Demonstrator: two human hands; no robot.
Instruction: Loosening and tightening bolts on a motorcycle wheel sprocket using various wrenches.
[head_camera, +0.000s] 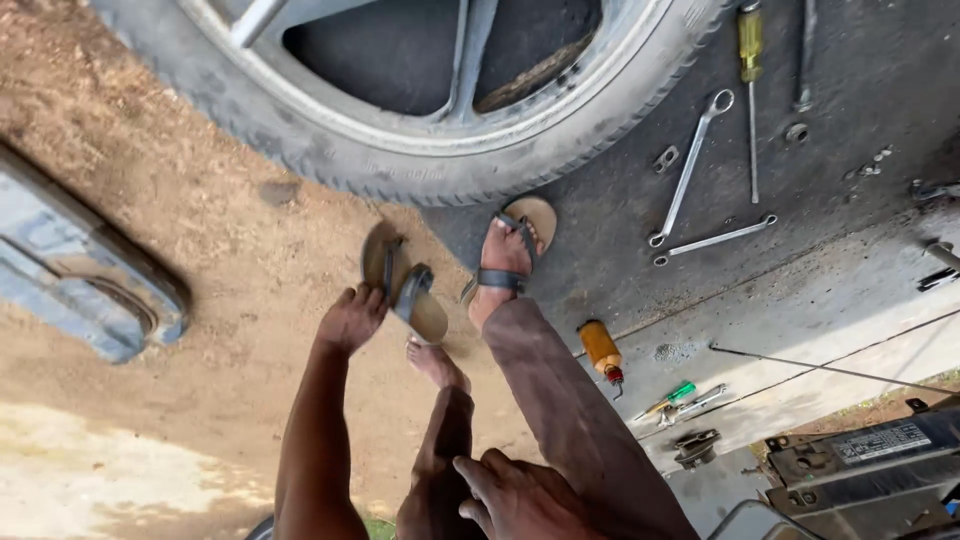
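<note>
At the frame's centre, we see the left hand (352, 317) gripping a brown sandal (405, 283) below the tyre (420, 165); the right hand (522, 497), bottom centre, rests open on the knee (440, 500).

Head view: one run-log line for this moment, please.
left hand: holds sandal off bare foot | right hand: rests on knee | other foot: sandalled | tyre, spanners: ahead

The left hand (350, 318) is reaching down at the end of a nearly straight arm, its fingers curling closed in a grip. The right hand (520, 498) is resting lower in view, palm down on the person's own leg, fingers spread loosely and gripping nothing. Both forearms are bare.
</note>
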